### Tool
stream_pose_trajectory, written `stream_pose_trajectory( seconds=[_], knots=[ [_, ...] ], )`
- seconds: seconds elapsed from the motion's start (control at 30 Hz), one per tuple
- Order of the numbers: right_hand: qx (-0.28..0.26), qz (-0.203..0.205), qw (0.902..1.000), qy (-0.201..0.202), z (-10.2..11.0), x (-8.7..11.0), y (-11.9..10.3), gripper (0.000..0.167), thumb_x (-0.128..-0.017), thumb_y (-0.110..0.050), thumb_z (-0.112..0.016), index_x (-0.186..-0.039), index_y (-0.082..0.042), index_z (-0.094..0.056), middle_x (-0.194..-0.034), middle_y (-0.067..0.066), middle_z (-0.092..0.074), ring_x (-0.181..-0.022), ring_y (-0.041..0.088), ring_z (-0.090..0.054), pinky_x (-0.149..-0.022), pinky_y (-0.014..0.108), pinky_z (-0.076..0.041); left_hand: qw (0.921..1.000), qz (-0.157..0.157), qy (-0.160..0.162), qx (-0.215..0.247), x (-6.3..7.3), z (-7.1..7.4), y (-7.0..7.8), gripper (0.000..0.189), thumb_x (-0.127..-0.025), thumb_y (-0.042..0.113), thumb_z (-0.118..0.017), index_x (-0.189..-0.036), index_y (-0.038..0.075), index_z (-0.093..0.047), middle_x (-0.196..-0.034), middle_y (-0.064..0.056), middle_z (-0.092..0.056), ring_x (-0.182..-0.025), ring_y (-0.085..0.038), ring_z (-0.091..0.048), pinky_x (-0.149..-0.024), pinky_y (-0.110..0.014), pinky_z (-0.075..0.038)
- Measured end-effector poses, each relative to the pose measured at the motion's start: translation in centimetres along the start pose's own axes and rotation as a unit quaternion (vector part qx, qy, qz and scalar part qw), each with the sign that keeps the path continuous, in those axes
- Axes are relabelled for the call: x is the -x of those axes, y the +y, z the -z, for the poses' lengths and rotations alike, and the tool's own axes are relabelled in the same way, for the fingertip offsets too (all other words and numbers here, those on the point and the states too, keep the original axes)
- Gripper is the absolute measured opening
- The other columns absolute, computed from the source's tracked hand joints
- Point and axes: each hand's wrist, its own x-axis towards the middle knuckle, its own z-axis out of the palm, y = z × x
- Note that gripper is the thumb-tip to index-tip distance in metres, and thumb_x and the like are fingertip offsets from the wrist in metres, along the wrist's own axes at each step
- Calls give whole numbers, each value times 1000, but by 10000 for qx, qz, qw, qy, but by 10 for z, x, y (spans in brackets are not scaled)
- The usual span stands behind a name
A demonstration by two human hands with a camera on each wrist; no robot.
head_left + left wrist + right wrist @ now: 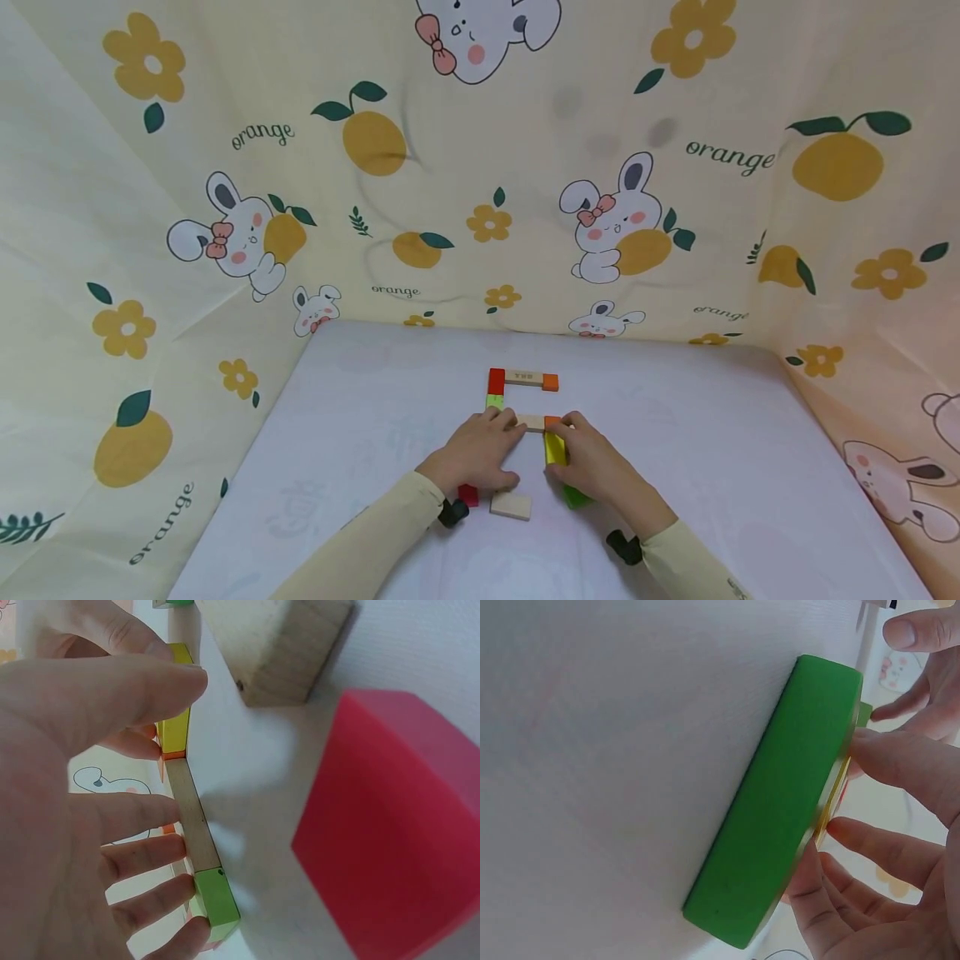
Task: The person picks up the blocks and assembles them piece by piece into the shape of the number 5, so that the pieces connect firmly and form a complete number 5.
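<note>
Right hand [597, 468] pinches yellow block [555, 448]

In the head view, the yellow block lies on the white table [697, 433], between an orange block [552, 420] and a green block [577, 498].

In the left wrist view, the left hand [97, 802] has spread fingers, with tips at the wooden block [196, 817] and the light-green block [219, 904].

In the right wrist view, the right thumb and fingers are beside the green block.

Bright, even light covers the tabletop [360, 467]; soft shadows lie beside the left hand [480, 452]; the nearby red block [390, 825] blurs slightly.
</note>
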Motion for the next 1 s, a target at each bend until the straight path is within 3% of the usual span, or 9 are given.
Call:
stream_pose_trajectory(
  seconds=[0.37, 0.6, 0.83, 1.0],
  knots=[
    [-37, 56, 10000, -12, -1, 1, -1, 58, -87, -23, -93, -138, -6, -71, -136, 12, -57, -96, 21, -60, -88, 38, -62, 10000, 15, 27, 11, 0, -2, -1, 77, -94, 54, -76, -159, 17, -57, -146, -1, -54, -127, -20, -47, -109, -36, -47],
    [-264, 14, 9994, 244, 8, -6, 3, 62, -91, -28, -90, -144, -4, -67, -136, 14, -57, -86, 17, -59, -74, 33, -58, 10000, 29, 4, 21, -1, -3, -2, 78, -94, 56, -77, -159, 18, -57, -146, 0, -54, -127, -19, -47, -108, -36, -48],
    [-339, -2, 9993, 139, 9, -23, 8, 57, -95, -25, -86, -143, 0, -67, -131, 13, -60, -87, 18, -58, -78, 33, -58, 9999, 64, -39, 93, 0, -4, -2, 78, -94, 56, -76, -160, 18, -56, -148, -1, -54, -129, -20, -47, -109, -38, -48],
    [-155, 31, 9998, 86, 5, -30, 10, 51, -95, -25, -86, -138, -3, -71, -127, 10, -62, -98, 21, -60, -93, 42, -60, 10000, 49, -34, 50, 1, -2, -1, 78, -94, 56, -76, -159, 18, -57, -147, -1, -54, -128, -20, -47, -109, -37, -48]
  ],
)
